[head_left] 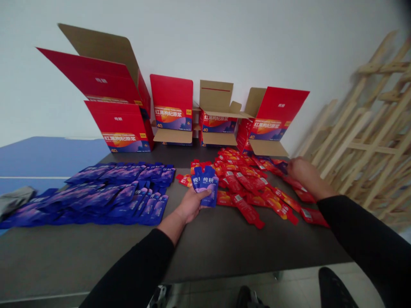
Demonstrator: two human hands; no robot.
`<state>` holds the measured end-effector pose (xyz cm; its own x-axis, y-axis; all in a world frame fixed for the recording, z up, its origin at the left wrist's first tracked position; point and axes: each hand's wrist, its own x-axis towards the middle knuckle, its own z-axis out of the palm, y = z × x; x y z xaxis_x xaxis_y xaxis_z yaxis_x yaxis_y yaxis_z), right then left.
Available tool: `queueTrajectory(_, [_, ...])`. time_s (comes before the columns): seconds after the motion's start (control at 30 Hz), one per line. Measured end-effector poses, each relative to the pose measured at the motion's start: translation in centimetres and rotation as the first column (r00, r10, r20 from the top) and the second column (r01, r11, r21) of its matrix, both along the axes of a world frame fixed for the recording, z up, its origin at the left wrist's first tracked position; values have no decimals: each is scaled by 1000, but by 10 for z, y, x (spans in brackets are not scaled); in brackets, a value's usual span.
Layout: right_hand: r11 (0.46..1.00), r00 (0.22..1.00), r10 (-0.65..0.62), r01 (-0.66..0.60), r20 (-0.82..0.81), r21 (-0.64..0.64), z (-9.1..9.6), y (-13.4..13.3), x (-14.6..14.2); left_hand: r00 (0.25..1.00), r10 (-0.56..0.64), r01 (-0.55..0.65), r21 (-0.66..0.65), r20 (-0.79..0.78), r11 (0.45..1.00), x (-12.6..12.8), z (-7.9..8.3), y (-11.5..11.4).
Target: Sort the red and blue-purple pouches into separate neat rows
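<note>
Clasping purple sachets in curled fingers, the left hand sits between the purple rows and the red heap on the dark table, while the right hand, fingers pressed together, rests on the heap's far edge, any pinch hidden.

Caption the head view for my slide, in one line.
Left hand grips purple sachets; right hand rests on red sachets.

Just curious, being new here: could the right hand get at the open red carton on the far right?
Probably yes. The right hand is at the red sachets, close to the open red carton; only those flat sachets lie between, so the way looks free, though depth is unclear.
</note>
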<state>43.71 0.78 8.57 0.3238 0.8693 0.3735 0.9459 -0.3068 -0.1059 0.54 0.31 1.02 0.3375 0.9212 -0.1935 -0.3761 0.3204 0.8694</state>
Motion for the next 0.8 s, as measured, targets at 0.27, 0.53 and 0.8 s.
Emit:
queueTrajectory(0.27, [946,958,266,-237,-110,219,32,-26,-121,992,109,-113,69,56,991,0,3,5])
queueTrajectory(0.53, [830,69,534,-231,-843,507,-47,-14,-261,949,310,-313,39,61,949,0,3,10])
queueTrajectory(0.8, [900,51,409,-185,-911,394,-100,-5,-307,909,402,-410,66,109,910,1,-3,16])
